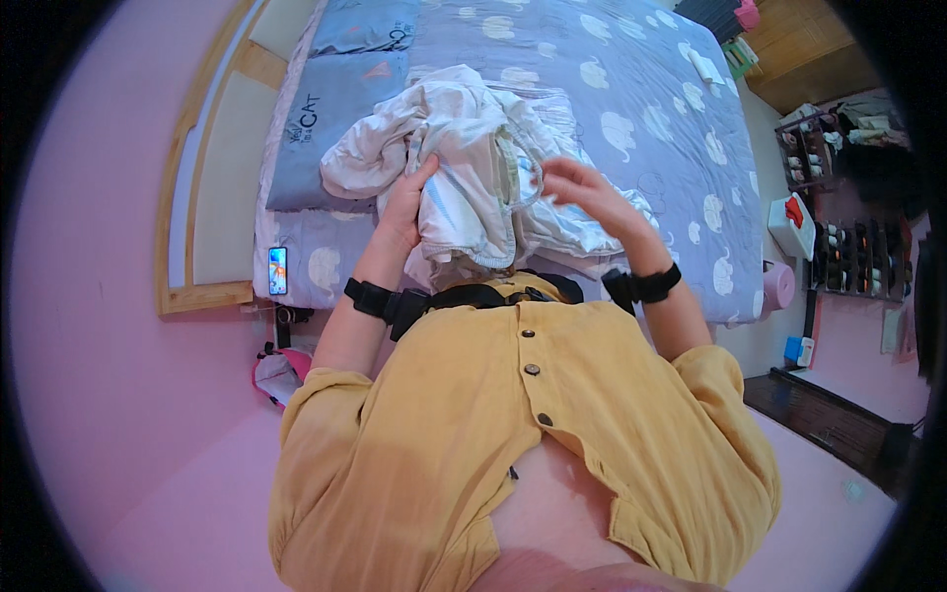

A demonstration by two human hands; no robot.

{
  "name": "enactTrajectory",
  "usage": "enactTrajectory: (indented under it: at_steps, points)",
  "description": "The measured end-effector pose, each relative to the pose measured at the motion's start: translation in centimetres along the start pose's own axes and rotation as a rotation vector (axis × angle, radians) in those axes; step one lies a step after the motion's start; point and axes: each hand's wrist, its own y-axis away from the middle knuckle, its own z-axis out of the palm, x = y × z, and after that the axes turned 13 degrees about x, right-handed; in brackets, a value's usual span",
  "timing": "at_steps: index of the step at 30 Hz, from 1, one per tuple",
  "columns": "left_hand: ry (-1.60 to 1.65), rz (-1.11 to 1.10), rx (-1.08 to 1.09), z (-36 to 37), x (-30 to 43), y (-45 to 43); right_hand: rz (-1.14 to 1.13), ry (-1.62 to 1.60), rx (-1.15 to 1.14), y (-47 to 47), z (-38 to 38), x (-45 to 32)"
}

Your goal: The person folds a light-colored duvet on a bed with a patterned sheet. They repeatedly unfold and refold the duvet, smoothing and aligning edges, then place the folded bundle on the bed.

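Observation:
A bunched white garment (462, 118) with pale blue stripes lies before me at the near side of the bed. My left hand (411, 196) grips its left edge, thumb on top of the cloth. Just right of the garment's grey ribbed edge (534, 177) is my right hand (584, 189), slightly blurred, fingers apart and holding nothing. Under that hand more white cloth (570, 229) is spread in folds. Whether the two pieces of cloth are joined cannot be made out.
The bed (710, 281) has a lilac cover with white elephants. Grey-blue pillows (340, 89) lie left, near the headboard (222, 170). A lit phone (277, 270) rests at the bed's near left corner. Shoe racks (851, 251) and a white bin (792, 229) stand right.

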Motion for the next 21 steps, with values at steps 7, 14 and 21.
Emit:
enactTrajectory:
  at_steps: [7, 14, 21]
  points:
    - [0.11, -0.066, 0.02, -0.6, -0.6, 0.4, -0.088, 0.044, -0.047, 1.2, 4.5, 2.1]
    - [0.104, -0.089, 0.142, -1.4, -1.0, 1.1, -0.161, 0.233, 0.146, 1.6, 4.3, 3.8]
    - [0.134, -0.036, 0.062, -1.5, -1.7, 0.7, 0.243, 0.053, -0.096, 2.2, 5.5, 5.7]
